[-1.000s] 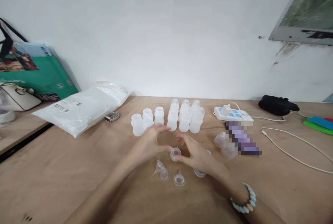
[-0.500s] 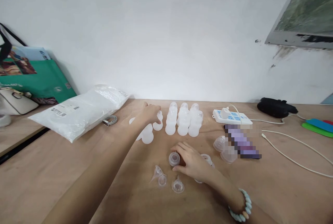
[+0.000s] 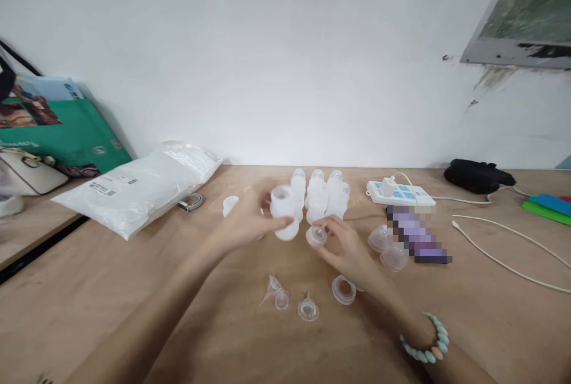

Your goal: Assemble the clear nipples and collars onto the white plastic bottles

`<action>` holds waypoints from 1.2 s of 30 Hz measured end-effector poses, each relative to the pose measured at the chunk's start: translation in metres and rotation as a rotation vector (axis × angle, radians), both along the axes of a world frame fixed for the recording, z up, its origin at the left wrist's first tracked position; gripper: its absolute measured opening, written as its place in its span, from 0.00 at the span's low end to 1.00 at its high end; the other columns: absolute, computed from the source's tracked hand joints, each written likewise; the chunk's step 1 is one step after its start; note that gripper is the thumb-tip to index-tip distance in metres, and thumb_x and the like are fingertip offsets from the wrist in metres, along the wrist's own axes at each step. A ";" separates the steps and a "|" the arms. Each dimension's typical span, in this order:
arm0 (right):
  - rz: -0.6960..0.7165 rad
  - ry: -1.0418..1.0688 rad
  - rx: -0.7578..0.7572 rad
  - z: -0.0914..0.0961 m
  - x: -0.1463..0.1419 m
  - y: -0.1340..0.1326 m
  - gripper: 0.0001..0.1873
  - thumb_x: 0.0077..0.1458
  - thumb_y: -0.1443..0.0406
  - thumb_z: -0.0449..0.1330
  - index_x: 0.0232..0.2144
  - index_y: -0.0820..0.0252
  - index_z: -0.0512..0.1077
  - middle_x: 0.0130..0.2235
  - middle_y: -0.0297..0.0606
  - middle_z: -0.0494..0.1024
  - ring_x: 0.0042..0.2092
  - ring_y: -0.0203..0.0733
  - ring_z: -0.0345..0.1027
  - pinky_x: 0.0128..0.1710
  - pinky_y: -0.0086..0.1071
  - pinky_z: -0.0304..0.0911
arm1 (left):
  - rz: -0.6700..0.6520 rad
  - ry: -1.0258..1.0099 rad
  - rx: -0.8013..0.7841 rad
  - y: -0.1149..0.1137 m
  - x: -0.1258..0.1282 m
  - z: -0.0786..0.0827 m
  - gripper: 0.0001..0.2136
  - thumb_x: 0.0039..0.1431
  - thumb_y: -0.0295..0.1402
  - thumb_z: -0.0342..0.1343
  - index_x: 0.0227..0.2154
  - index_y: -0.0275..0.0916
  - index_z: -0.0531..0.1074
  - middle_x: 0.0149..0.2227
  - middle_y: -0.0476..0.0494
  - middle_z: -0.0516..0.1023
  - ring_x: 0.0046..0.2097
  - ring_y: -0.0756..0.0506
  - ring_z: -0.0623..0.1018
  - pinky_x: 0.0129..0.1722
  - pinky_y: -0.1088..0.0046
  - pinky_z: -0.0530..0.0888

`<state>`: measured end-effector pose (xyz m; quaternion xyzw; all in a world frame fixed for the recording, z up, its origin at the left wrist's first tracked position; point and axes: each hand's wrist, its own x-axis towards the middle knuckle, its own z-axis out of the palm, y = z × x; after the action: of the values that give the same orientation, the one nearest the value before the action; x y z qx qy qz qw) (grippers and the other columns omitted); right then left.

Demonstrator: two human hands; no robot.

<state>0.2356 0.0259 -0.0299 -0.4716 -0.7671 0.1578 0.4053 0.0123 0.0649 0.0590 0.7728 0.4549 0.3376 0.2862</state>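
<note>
My left hand (image 3: 250, 220) is closed round a small translucent white bottle (image 3: 284, 213), held just above the wooden table (image 3: 134, 301). Close to its right, my right hand (image 3: 345, 247) pinches a small clear nipple-shaped part (image 3: 316, 234) between the fingertips, a little apart from the bottle. Behind them stands a group of several similar bottles (image 3: 321, 197). Another white bottle (image 3: 229, 205) stands to the left of my left hand. Nearer to me lie two clear funnel-shaped parts (image 3: 276, 295) (image 3: 308, 308) and a clear ring (image 3: 343, 289).
A white plastic bag (image 3: 138, 185) lies at the back left beside a metal clip (image 3: 191, 201). Two clear domed caps (image 3: 387, 247), a blurred purple object (image 3: 417, 235), a white power strip (image 3: 399, 194) with cables, and a black object (image 3: 477, 175) lie to the right.
My left hand reached to the bottles at the back, took one and brought it toward the middle. My right hand lifted the clear part off the table and moved it up toward the bottle.
</note>
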 end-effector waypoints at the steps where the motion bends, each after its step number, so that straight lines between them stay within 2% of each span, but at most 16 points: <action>1: -0.053 0.053 0.029 0.003 0.003 0.001 0.11 0.56 0.68 0.60 0.43 0.58 0.70 0.42 0.41 0.74 0.43 0.46 0.69 0.45 0.41 0.65 | -0.058 -0.071 -0.038 -0.005 0.004 -0.018 0.17 0.47 0.35 0.63 0.42 0.38 0.71 0.41 0.45 0.76 0.42 0.42 0.77 0.43 0.65 0.74; 3: -0.102 0.151 0.069 0.006 0.006 0.002 0.11 0.56 0.66 0.59 0.43 0.58 0.71 0.41 0.41 0.75 0.42 0.45 0.69 0.43 0.40 0.66 | -0.116 -0.118 -0.063 -0.012 0.012 -0.051 0.14 0.48 0.31 0.62 0.40 0.37 0.72 0.42 0.43 0.74 0.44 0.42 0.75 0.44 0.66 0.73; 4: -0.082 0.190 0.078 0.007 0.006 0.001 0.11 0.56 0.66 0.59 0.43 0.57 0.71 0.42 0.41 0.75 0.42 0.45 0.69 0.43 0.39 0.66 | -0.120 -0.127 -0.060 -0.014 0.015 -0.064 0.13 0.48 0.29 0.62 0.39 0.37 0.73 0.44 0.42 0.74 0.46 0.42 0.75 0.46 0.66 0.72; 6: 0.020 0.238 0.074 0.008 0.005 -0.001 0.12 0.56 0.66 0.60 0.44 0.56 0.72 0.43 0.41 0.74 0.45 0.46 0.70 0.45 0.39 0.67 | -0.190 -0.133 -0.081 -0.016 0.020 -0.080 0.12 0.49 0.29 0.63 0.38 0.38 0.75 0.45 0.43 0.73 0.47 0.42 0.74 0.48 0.67 0.71; 8: 0.122 0.249 0.058 0.008 0.001 -0.003 0.15 0.55 0.65 0.62 0.47 0.55 0.72 0.45 0.42 0.73 0.47 0.46 0.70 0.47 0.40 0.67 | -0.263 -0.157 -0.108 -0.018 0.023 -0.086 0.12 0.50 0.30 0.64 0.40 0.39 0.76 0.47 0.43 0.74 0.48 0.41 0.74 0.50 0.67 0.70; 13: 0.185 0.214 0.044 0.006 -0.009 -0.008 0.18 0.57 0.65 0.62 0.50 0.55 0.72 0.47 0.44 0.74 0.49 0.47 0.70 0.49 0.41 0.68 | -0.332 -0.276 -0.203 -0.020 0.025 -0.092 0.19 0.53 0.33 0.64 0.49 0.38 0.73 0.48 0.42 0.78 0.50 0.40 0.75 0.51 0.65 0.70; 20: 0.182 0.226 0.004 0.005 -0.016 -0.012 0.19 0.58 0.64 0.61 0.53 0.54 0.71 0.52 0.44 0.78 0.54 0.49 0.72 0.54 0.45 0.66 | -0.339 -0.273 -0.239 -0.024 0.025 -0.095 0.20 0.54 0.32 0.63 0.51 0.38 0.72 0.45 0.44 0.80 0.48 0.39 0.76 0.50 0.63 0.71; 25: 0.096 0.287 0.024 -0.003 -0.021 -0.010 0.25 0.52 0.65 0.64 0.53 0.54 0.68 0.48 0.42 0.80 0.48 0.48 0.74 0.50 0.44 0.68 | -0.337 -0.318 -0.227 -0.027 0.027 -0.093 0.22 0.53 0.28 0.63 0.52 0.40 0.72 0.50 0.44 0.78 0.53 0.39 0.74 0.54 0.64 0.69; 29: -0.026 0.315 0.022 -0.013 -0.026 -0.009 0.20 0.48 0.64 0.67 0.44 0.55 0.69 0.42 0.40 0.78 0.43 0.47 0.72 0.46 0.43 0.68 | -0.332 -0.321 -0.229 -0.030 0.029 -0.093 0.20 0.53 0.26 0.61 0.51 0.40 0.73 0.46 0.46 0.79 0.48 0.41 0.76 0.49 0.67 0.70; 31: -0.079 0.307 0.016 -0.015 -0.028 -0.011 0.21 0.45 0.62 0.68 0.43 0.56 0.68 0.42 0.41 0.76 0.44 0.49 0.70 0.46 0.44 0.67 | -0.320 -0.313 -0.218 -0.030 0.030 -0.093 0.20 0.51 0.24 0.60 0.50 0.40 0.73 0.46 0.47 0.80 0.46 0.42 0.76 0.49 0.67 0.70; 33: -0.045 0.321 -0.009 -0.013 -0.028 -0.013 0.27 0.46 0.60 0.68 0.48 0.55 0.66 0.48 0.43 0.75 0.49 0.51 0.69 0.51 0.47 0.65 | -0.305 -0.298 -0.211 -0.031 0.030 -0.093 0.20 0.51 0.23 0.59 0.48 0.39 0.74 0.45 0.47 0.79 0.45 0.42 0.76 0.49 0.67 0.70; 35: 0.070 0.385 -0.048 -0.008 -0.027 -0.016 0.30 0.52 0.58 0.64 0.55 0.54 0.61 0.55 0.45 0.73 0.56 0.51 0.66 0.57 0.49 0.60 | -0.280 -0.272 -0.221 -0.031 0.030 -0.092 0.17 0.52 0.27 0.61 0.46 0.38 0.74 0.44 0.46 0.80 0.45 0.41 0.76 0.47 0.66 0.71; 36: 0.111 0.432 -0.064 -0.005 -0.025 -0.017 0.29 0.56 0.57 0.61 0.57 0.53 0.58 0.55 0.45 0.74 0.58 0.50 0.65 0.59 0.49 0.58 | -0.264 -0.261 -0.228 -0.031 0.029 -0.091 0.16 0.52 0.29 0.62 0.46 0.38 0.74 0.43 0.45 0.80 0.45 0.41 0.76 0.47 0.66 0.71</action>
<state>0.2106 0.0084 -0.0347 -0.3968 -0.6819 0.3015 0.5354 0.0414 0.0335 -0.0321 0.7378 0.3442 0.3409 0.4700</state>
